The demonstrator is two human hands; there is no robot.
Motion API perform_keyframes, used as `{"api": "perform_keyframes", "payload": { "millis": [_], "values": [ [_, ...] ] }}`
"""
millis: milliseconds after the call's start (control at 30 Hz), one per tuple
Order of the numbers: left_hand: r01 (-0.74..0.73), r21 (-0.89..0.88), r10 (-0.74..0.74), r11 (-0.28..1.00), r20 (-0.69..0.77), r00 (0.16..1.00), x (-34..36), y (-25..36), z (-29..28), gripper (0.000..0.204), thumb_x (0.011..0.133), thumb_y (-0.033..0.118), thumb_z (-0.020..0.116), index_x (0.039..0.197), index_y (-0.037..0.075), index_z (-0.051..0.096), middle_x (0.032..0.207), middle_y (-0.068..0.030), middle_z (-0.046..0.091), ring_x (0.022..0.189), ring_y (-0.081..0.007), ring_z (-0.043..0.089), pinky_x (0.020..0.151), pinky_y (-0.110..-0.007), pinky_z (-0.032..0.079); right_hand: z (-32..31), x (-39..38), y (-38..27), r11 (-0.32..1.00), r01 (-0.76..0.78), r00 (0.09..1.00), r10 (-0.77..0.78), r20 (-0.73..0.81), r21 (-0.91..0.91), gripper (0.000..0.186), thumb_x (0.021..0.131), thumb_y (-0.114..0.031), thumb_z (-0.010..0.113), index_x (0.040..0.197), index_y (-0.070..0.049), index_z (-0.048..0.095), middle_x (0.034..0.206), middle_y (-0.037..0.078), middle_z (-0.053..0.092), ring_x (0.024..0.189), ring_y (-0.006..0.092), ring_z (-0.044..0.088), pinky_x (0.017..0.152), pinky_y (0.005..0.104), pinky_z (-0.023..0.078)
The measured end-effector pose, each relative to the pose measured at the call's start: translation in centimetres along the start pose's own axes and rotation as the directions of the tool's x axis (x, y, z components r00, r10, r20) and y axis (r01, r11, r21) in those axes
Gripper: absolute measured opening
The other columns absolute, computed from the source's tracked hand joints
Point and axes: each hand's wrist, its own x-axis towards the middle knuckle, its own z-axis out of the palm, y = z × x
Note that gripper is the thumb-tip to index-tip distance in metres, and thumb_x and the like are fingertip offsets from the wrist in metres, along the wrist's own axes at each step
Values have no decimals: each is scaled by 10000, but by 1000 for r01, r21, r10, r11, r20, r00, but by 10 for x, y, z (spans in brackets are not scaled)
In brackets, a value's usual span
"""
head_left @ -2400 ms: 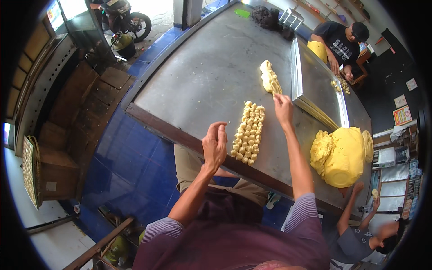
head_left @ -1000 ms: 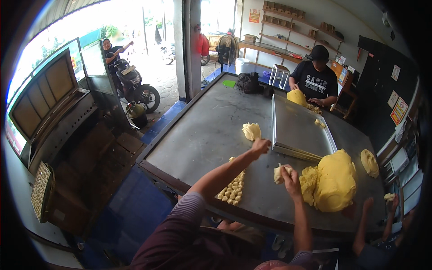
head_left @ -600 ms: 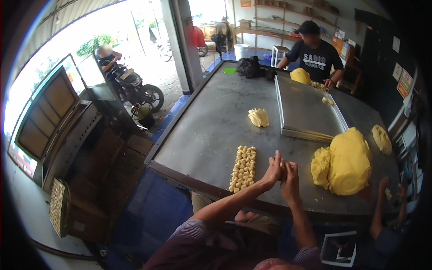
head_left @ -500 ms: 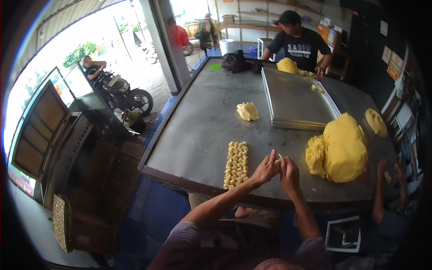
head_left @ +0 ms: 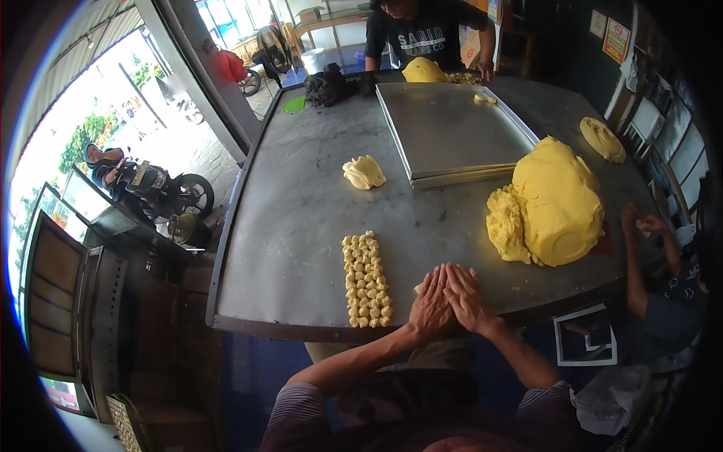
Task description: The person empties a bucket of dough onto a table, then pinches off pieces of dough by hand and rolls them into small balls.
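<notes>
Both hands lie near the table's front edge with fingers stretched out, flat and side by side, their fingertips almost meeting. A bit of pale dough (head_left: 419,288) peeks out at the left side of my left hand (head_left: 431,307); whatever else is beneath the palms is hidden. My right hand (head_left: 470,301) rests against the left one. To the left, small dough balls (head_left: 367,280) sit in a tight block of rows. Farther up lies a loose lump of pale dough (head_left: 364,172). A big mound of yellow dough (head_left: 556,203) is to the right of my hands.
Stacked metal trays (head_left: 452,132) stand on the metal table (head_left: 286,196), two small dough pieces on the top one. Dark dough (head_left: 327,87) and a green scraper-like sheet (head_left: 294,104) lie far left. A co-worker (head_left: 425,38) stands opposite; another person's hands (head_left: 640,222) work at right.
My hands, which held a piece of dough between their fingers, have come down flat onto the table side by side. The whole view has shifted, so the table appears farther left and higher.
</notes>
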Motion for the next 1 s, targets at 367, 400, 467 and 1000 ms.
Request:
{"api": "perform_keyframes", "payload": {
  "millis": [367, 400, 467, 1000],
  "values": [
    [-16, 167, 38, 986, -131, 991, 85, -81, 0, 692, 936, 329, 462, 1505, 21, 216, 1559, -233, 174, 1459, -391, 125, 1182, -514, 115, 9, 111, 47, 961, 164, 982, -179, -52, -222, 595, 1018, -329, 347, 1480, 31, 248, 1532, 224, 268, 1430, 351, 239, 1180, 468, 163],
    [-73, 212, 79, 975, -21, 997, 72, -65, -10, 644, 928, 259, 463, 1470, -31, 271, 1533, -262, 220, 1453, -394, 147, 1188, -501, 117, 14, 89, 47, 988, 91, 996, -94, -15, -124, 590, 1021, -332, 340, 1471, 43, 264, 1526, 226, 280, 1424, 351, 256, 1178, 449, 186],
    [-111, 195, 94, 974, 91, 991, 33, -32, -35, 633, 911, 227, 476, 1439, -74, 300, 1515, -287, 238, 1445, -399, 174, 1187, -500, 131, 7, 46, 27, 977, 136, 990, -138, -3, -164, 566, 1016, -323, 369, 1424, 68, 346, 1476, 248, 360, 1395, 370, 307, 1155, 462, 233],
    [134, 256, -138, 957, -4, 990, 90, -60, -8, 950, 829, 588, 519, 1549, 137, 96, 1606, -158, 35, 1474, -367, -62, 1069, -723, -61, 20, 110, 28, 963, 25, 996, -48, -78, -268, 609, 1013, -348, 313, 1486, 25, 229, 1549, 209, 236, 1429, 399, 213, 1180, 479, 148]
  ]
}}
